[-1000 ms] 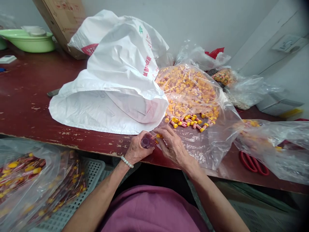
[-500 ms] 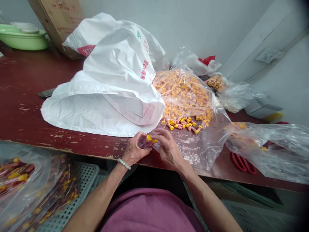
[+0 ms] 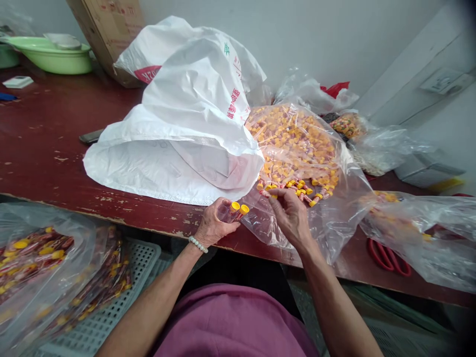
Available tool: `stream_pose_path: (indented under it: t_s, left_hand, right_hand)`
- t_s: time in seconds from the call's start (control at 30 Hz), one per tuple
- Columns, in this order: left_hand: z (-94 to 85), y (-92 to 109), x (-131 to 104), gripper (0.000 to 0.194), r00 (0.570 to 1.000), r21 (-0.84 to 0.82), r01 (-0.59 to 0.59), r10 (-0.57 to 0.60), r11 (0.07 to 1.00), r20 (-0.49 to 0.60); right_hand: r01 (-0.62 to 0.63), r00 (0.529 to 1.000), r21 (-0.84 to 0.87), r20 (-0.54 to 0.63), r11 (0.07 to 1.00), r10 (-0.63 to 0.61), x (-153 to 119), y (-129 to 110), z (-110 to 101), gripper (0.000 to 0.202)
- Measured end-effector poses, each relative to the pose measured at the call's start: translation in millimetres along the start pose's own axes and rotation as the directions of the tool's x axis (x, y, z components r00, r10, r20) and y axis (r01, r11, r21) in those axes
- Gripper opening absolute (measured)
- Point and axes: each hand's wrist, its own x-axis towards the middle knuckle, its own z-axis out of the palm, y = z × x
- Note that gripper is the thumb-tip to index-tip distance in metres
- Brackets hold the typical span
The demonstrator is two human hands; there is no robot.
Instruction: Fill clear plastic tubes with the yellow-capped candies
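My left hand [image 3: 214,223], with a beaded bracelet at its wrist, is closed around clear tubes [image 3: 224,212] and two yellow-capped tubes [image 3: 240,209] that point up and away from me. My right hand [image 3: 292,214] reaches to the front of a pile of small red-patterned pieces with yellow ends [image 3: 293,144]. Its thumb and fingers pinch one small yellow-ended piece [image 3: 266,194], partly hidden by the fingertips. The pile lies in and at the mouth of a clear plastic bag [image 3: 316,233]. Just beyond my left hand opens a white woven sack [image 3: 167,168].
Red-handled scissors [image 3: 388,258] lie at the right, beside another clear bag [image 3: 439,233]. A dark flat object [image 3: 90,137] pokes out left of the sack. Green basin [image 3: 55,57] and cardboard box [image 3: 111,39] stand behind. Below left, a crate [image 3: 143,263] stands beside bagged yellow-capped tubes [image 3: 44,248].
My right hand has moved from beside the left hand, right and away from me, to the pile and pinches a piece there. The yellow caps in my left hand now show clearly. The view has shifted slightly.
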Motion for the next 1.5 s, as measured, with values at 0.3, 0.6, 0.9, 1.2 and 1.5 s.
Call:
stream_pose_path:
  t_s: [0.3,0.6,0.9,1.2,1.5]
  left_hand:
    - [-1.4,2.6,0.3,0.029,0.994,0.014,-0.084,0.083,0.996,0.067]
    - [-0.6,-1.6,3.0,0.032,0.996,0.022,-0.073,0.072,0.997,0.047]
    - [1.3,-5.9,2.7,0.043,0.998,-0.039,-0.032,0.034,0.999,0.044]
    - [-4.5,7.1,6.6,0.043,0.999,-0.047,0.026,-0.025,0.999,0.033]
    - [1.2,-2.2,8.6,0.047,0.994,-0.202,0.104,-0.105,0.974,0.006]
  right_hand:
    - [0.281,0.930,0.116,0.213,0.953,-0.300,-13.5,-57.8,11.9,0.032]
    - [0.346,0.915,-0.265,0.307,0.900,-0.262,-30.2,-49.2,31.1,0.045]
    - [0.177,0.980,0.064,0.085,0.982,-0.182,-12.8,-16.5,13.9,0.038]
    - [0.163,0.970,0.039,0.176,0.986,-0.168,-39.0,-19.8,52.3,0.064]
    - [0.282,0.949,-0.117,0.183,0.952,-0.258,-24.9,-18.2,43.5,0.055]
